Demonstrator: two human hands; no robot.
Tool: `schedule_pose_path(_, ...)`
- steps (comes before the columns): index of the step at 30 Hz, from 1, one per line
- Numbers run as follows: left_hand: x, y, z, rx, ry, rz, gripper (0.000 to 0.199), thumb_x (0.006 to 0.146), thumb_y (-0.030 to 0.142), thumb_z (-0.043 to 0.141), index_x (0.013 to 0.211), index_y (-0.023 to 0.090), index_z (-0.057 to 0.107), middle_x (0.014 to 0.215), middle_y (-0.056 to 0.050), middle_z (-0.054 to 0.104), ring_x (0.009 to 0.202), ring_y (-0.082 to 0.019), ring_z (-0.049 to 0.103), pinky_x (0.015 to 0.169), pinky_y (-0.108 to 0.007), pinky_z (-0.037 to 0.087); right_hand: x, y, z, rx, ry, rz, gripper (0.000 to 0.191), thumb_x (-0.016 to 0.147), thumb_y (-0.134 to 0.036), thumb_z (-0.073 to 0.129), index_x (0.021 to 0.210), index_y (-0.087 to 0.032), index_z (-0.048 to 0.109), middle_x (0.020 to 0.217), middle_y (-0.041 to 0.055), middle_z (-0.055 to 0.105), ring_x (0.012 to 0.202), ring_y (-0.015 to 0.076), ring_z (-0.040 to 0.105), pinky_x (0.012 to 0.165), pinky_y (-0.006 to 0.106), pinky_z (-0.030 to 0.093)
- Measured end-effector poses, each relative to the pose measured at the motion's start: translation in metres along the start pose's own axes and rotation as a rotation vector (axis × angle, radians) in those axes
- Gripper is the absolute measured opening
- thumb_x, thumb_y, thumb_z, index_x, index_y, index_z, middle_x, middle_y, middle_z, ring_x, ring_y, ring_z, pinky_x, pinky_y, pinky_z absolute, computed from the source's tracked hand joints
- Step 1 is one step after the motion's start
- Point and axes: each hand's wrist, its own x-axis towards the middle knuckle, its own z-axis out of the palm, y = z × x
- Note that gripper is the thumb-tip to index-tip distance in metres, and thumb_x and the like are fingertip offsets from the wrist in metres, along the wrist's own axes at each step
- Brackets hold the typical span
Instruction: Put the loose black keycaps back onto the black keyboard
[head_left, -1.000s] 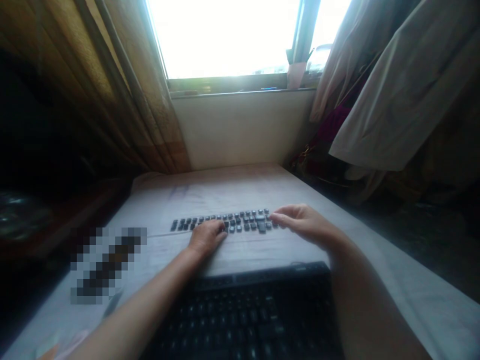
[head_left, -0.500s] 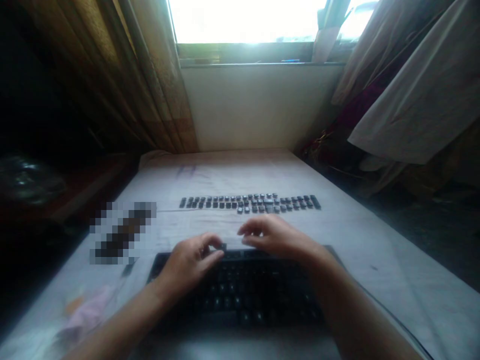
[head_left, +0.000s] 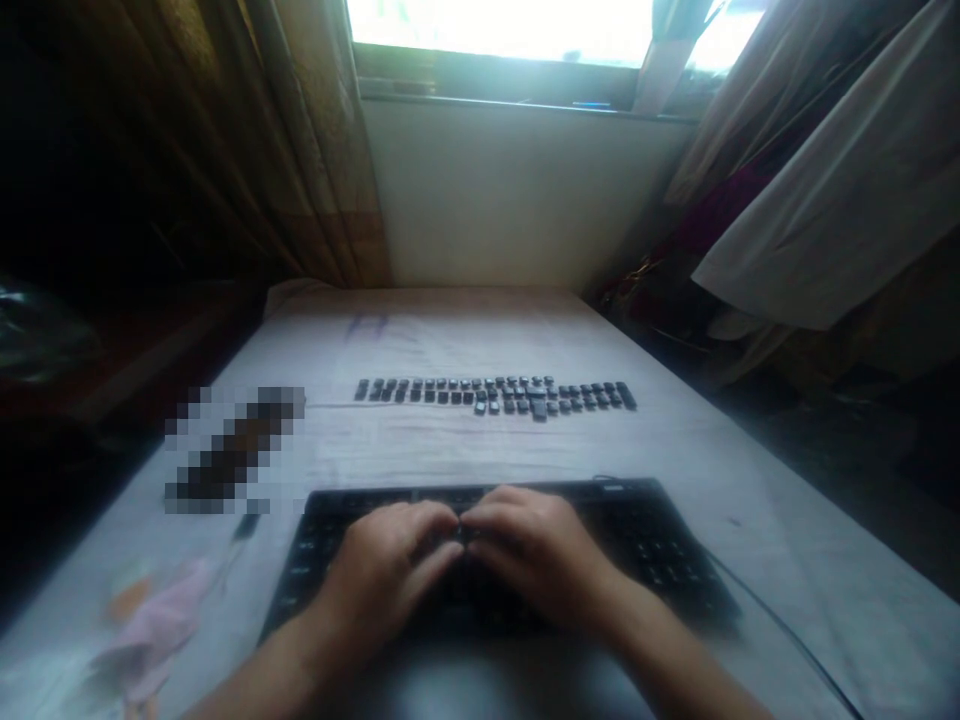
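2 hands (head_left: 382,560) (head_left: 541,550), keyboard (head_left: 645,535) beneath (black); keycaps (head_left: 493,408) beyond

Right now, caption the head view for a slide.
Bare left hand and bare right hand over a black rectangular keyboard, small dark keycaps in rows beyond.

Looks like somebody's home to me, probably a bedroom or living room: there's a gold-brown curtain (head_left: 307,150) by a bright window (head_left: 495,30) and what seem to be clothes (head_left: 832,200) hanging on the right. The big flat surface has a pale sheet (head_left: 450,335) over it too, though I can't tell if it's a bed or a table.
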Motion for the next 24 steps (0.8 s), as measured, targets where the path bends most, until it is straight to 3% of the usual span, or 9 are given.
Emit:
schedule_pose_path(7,-0.007,-0.003,0.001,0.070,0.015,0.076,0.016,0.096,0.033,0.054,0.106,0.026,0.063,0.090,-0.001,0.071,0.081,-0.018,0.067,0.075,-0.028,0.053,-0.003,0.001,0.007,-0.045,0.006,-0.021,0.018,0.080,-0.017,0.063,0.094,-0.021,0.073,0.091,0.0053,0.073,0.079,0.0179,0.067,0.072,0.028,0.052)
schedule_pose_path(10,-0.012,-0.007,-0.005,0.113,0.069,0.080,0.021,0.096,0.033,0.052,0.113,0.025,0.061,0.097,-0.003,0.069,0.087,-0.020,0.065,0.081,-0.032,0.053,-0.003,0.007,0.004,-0.005,0.012,0.041,0.015,0.081,-0.019,0.063,0.092,-0.022,0.073,0.090,0.0047,0.073,0.080,0.0178,0.067,0.075,0.028,0.052)
schedule_pose_path(12,-0.015,-0.009,-0.011,0.154,0.085,0.114,0.018,0.096,0.030,0.051,0.107,0.025,0.064,0.097,-0.004,0.068,0.088,-0.021,0.064,0.081,-0.033,0.052,-0.003,0.011,0.003,0.030,0.021,0.089,0.014,0.082,-0.021,0.063,0.092,-0.023,0.073,0.089,0.0041,0.072,0.080,0.0174,0.068,0.076,0.028,0.052)
schedule_pose_path(17,-0.024,-0.007,-0.014,0.226,0.064,0.270,0.020,0.093,0.028,0.054,0.109,0.026,0.067,0.103,-0.006,0.066,0.098,-0.025,0.060,0.090,-0.042,0.047,-0.004,0.011,0.009,0.034,-0.018,0.121,0.017,0.079,-0.020,0.065,0.092,-0.022,0.075,0.087,0.0045,0.071,0.077,0.0175,0.067,0.072,0.028,0.051)
schedule_pose_path(24,-0.030,-0.004,-0.007,0.300,0.010,0.343,0.034,0.088,0.035,0.062,0.121,0.025,0.063,0.109,-0.008,0.065,0.101,-0.027,0.058,0.093,-0.044,0.047,0.001,0.002,0.013,0.020,-0.027,0.172,0.018,0.078,-0.019,0.063,0.090,-0.021,0.076,0.084,0.0048,0.071,0.076,0.0179,0.067,0.070,0.028,0.050)
